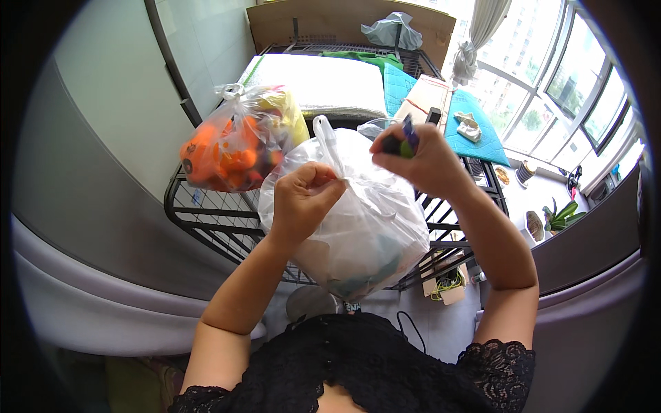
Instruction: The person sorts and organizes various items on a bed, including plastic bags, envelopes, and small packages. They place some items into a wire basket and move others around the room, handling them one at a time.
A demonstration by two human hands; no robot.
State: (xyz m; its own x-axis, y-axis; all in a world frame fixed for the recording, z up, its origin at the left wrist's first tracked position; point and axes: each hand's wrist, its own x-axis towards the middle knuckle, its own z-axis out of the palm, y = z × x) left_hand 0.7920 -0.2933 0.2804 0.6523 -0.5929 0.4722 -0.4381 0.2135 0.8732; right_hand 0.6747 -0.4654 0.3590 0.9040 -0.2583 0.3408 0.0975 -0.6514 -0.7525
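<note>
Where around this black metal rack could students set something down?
The flat white pad has bare room on top, behind the clear plastic bag of orange items and left of the turquoise quilted mat. That mat's near corner, below the white cloth, looks bare too. Crowded: the front, with the bulging white plastic bag, left hand and right hand.

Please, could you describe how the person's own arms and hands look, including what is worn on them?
The left hand and right hand are bare, without gloves. Both forearms are uncovered, and no watch or bracelet shows at the wrists. The short sleeves are black lace with scalloped edges.
</note>
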